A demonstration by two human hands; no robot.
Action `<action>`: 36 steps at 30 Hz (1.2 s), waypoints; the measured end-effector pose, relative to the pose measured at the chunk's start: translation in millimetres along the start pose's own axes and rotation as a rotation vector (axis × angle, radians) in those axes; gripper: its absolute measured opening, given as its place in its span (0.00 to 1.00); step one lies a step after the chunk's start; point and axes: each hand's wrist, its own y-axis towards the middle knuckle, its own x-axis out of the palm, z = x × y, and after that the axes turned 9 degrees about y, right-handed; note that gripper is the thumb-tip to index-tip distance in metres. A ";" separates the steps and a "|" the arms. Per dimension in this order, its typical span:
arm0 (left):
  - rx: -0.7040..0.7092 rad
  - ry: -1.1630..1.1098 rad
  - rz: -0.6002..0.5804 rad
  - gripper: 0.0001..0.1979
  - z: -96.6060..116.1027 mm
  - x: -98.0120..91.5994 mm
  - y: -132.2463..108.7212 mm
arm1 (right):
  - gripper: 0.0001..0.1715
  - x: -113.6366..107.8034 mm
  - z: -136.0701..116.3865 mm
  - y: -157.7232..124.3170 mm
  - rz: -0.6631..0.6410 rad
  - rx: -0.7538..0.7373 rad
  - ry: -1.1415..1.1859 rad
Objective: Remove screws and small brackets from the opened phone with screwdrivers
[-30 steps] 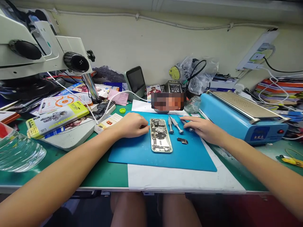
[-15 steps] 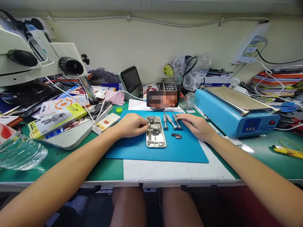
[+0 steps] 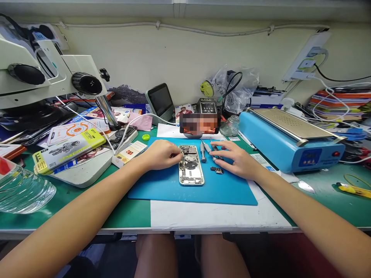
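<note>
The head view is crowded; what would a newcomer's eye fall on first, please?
Probably the opened phone lying on the blue mat, between the left hand and the right hand. The bulky blue machine at the right and the microscope at upper left would likely come next.

The right hand (image 3: 240,159) has moved leftward, its fingers (image 3: 223,154) now over two screwdrivers (image 3: 207,147).

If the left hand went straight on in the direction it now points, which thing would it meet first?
The opened phone, most likely: its edge is right at the left hand, and whether they touch is unclear.
</note>
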 end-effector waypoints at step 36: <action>0.153 0.227 0.049 0.14 -6.8 3.4 9.1 | 0.22 0.3 -4.3 8.1 -0.059 -0.040 0.062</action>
